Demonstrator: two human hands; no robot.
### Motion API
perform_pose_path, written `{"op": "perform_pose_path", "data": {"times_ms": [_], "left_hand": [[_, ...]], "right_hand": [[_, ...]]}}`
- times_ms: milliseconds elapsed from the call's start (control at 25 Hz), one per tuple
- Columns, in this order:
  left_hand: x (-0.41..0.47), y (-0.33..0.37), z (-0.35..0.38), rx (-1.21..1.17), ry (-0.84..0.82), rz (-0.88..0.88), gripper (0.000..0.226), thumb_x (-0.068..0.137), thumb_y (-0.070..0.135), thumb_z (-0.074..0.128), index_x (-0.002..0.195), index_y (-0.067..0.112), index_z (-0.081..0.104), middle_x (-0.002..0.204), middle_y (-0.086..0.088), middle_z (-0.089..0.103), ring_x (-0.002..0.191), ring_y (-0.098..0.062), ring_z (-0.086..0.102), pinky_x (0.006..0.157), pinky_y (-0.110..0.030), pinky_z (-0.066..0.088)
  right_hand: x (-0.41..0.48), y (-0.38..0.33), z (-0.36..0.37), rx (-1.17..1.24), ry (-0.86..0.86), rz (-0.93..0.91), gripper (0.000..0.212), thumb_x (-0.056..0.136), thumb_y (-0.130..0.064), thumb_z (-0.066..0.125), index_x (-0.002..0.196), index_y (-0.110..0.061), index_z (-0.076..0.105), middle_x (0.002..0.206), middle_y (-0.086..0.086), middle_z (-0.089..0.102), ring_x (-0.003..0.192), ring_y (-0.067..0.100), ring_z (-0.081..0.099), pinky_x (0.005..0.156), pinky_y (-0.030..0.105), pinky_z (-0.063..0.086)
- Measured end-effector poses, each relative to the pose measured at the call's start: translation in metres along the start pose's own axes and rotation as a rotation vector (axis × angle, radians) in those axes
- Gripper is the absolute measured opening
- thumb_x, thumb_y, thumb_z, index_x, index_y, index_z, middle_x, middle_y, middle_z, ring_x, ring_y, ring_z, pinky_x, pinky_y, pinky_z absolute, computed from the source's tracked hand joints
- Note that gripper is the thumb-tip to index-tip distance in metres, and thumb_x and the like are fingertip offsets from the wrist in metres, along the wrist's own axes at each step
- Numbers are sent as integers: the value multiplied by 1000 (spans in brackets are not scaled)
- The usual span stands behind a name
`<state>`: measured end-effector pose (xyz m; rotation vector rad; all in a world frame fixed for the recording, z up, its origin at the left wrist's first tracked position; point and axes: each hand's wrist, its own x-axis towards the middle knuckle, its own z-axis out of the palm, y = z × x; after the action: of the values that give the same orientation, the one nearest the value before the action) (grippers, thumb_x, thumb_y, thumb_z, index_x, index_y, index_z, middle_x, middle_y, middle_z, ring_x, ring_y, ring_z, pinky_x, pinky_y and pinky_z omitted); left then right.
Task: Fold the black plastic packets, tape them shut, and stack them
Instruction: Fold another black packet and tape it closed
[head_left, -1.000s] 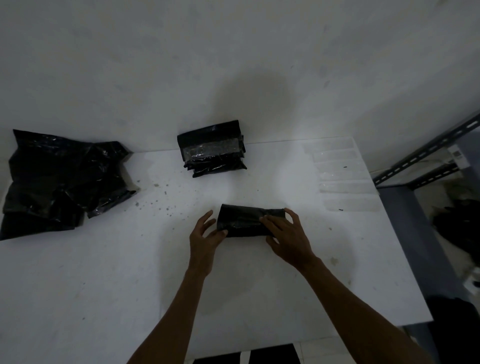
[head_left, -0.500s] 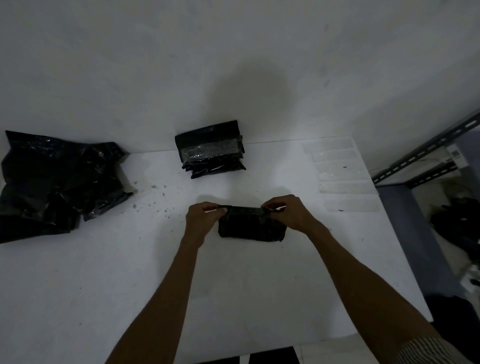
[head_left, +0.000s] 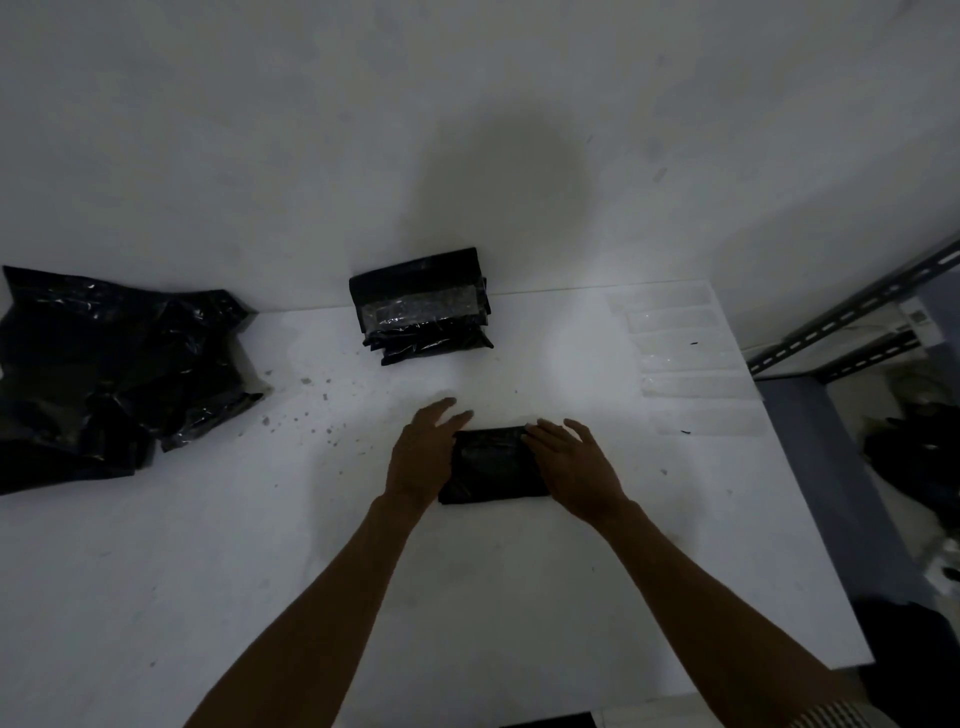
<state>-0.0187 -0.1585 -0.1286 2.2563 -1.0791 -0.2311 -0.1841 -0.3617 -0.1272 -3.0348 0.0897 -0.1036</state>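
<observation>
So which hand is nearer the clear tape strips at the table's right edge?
Right. The right hand rests on the folded packet, on the side toward the tape strips; the left hand rests on its other end.

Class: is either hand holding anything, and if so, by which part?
Nothing is gripped: left hand and right hand, fingers straight, press the left and right ends of the folded black packet.

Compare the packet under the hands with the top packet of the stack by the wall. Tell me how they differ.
The packet under the hands shows no tape; the stack's top packet has a shiny clear strip across it. The first lies directly on the table, left hand and right hand pressed flat on its ends; the second rests on other packets, untouched. Both are folded black plastic.
</observation>
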Motion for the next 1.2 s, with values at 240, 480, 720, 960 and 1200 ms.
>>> {"op": "perform_pose_path", "data": {"times_ms": [240,480,720,960,1200], "left_hand": [[-29,10,14,85,-155,143,51,89,21,59,136,1,54,145,-10,47,132,-31,50,107,-50,44],[-49,15,20,272,-190,193,68,90,43,44,145,2,42,151,-12,42,142,-25,36,111,-48,39],[-47,24,27,306,-138,200,73,73,17,83,138,2,52,143,-13,52,134,-26,48,112,-45,35],[-29,46,36,237,-164,24,84,71,8,79,145,2,40,151,-15,41,139,-29,40,113,-42,31],[-20,57,49,199,-150,15,66,90,38,49,142,-3,43,149,-19,41,139,-34,38,115,-45,28]], "right_hand": [[-21,-8,4,-35,-99,117,54,104,-39,24,140,-10,52,148,8,48,135,21,48,114,42,22],[-15,-34,-4,26,-93,200,57,104,-41,32,151,-9,34,159,10,27,148,23,25,120,48,20],[-22,-40,-3,8,-142,180,67,102,-57,28,150,-12,38,155,7,38,146,20,30,119,55,15],[-14,-27,-1,-7,-210,343,76,100,-63,19,150,-8,36,155,11,36,145,25,32,118,55,11],[-18,-17,2,5,-186,398,80,98,-67,16,152,-10,32,158,12,28,147,27,25,118,55,8]]}}
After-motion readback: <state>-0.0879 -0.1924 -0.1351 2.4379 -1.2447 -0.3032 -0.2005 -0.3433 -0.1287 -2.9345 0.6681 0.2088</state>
